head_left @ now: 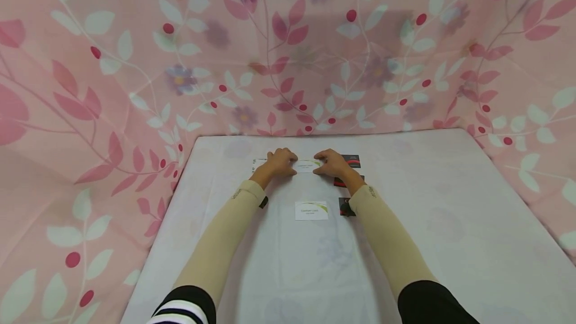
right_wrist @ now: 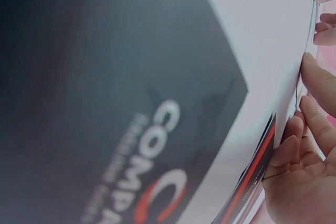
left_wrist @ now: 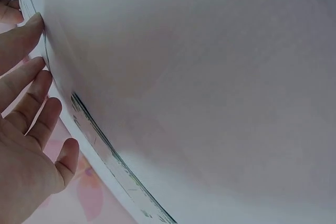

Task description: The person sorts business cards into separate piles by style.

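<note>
Left hand (head_left: 280, 163) and right hand (head_left: 334, 164) half-curled, holding my far white card (head_left: 307, 166) by its edges; near white card (head_left: 311, 211) down, placing looks unfinished.

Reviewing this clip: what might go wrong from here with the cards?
1. The farther white rectangular card with a green curve sits between the left grip and right grip; uneven pressure might skew or bow it.
2. In the head view, the cream right sleeve overlaps the nearest black rectangular card with white lettering; it could brush that card askew.
3. The left grip partly hides a white card with dark print, and may nudge it.
</note>
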